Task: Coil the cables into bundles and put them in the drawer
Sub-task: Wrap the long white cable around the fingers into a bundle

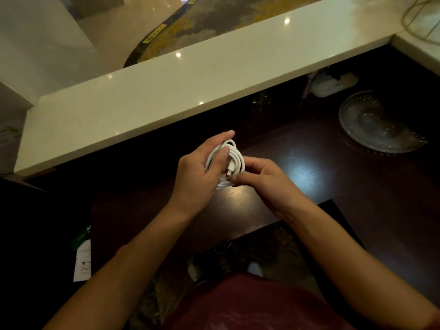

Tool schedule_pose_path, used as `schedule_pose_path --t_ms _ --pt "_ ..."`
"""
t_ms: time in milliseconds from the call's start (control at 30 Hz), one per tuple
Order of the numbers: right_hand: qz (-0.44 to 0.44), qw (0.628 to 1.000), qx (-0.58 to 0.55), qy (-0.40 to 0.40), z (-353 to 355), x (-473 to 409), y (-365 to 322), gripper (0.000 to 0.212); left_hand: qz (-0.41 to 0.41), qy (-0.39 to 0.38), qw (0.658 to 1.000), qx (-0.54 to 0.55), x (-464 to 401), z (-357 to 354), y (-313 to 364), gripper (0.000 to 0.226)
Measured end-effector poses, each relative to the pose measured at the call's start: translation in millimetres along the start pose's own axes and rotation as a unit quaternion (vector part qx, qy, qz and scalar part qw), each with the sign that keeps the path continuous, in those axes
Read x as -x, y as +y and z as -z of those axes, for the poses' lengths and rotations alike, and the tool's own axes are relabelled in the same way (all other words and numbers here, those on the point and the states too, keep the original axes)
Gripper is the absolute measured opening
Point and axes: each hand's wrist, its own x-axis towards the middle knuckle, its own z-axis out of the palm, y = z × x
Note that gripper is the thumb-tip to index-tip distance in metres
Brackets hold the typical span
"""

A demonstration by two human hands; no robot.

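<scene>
The left hand (202,172) is gripping a coiled white cable (234,158), thumb pressing across the loops, while the right hand (264,179) is pinching the coil's near side by the plug. The bundle is hanging between both hands above the dark wooden desk (309,163), near its front edge.

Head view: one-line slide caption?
Both hands hold a coiled white cable over the dark desk: left hand grips the coil, right hand pinches its plug end.
</scene>
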Motion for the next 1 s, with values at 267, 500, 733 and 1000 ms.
schedule_pose_path --t_ms 267,500,733,1000 --pt "0.054 0.991 0.12 0.038 4 1 7 0.019 0.059 -0.025 0.998 -0.003 1 -3 -7 0.023" --pt "0.127 0.945 0.274 0.124 3 0 9 0.019 0.131 -0.08 0.985 0.079 -7 1 -7 0.02" --pt "0.152 0.933 0.29 0.151 1 -2 10 0.021 0.143 -0.092 0.982 0.089 -6 2 -11 0.021" --pt "0.253 0.852 0.391 0.242 1 -8 25 0.024 0.146 -0.102 0.98 0.094 -4 -3 -19 0.022"
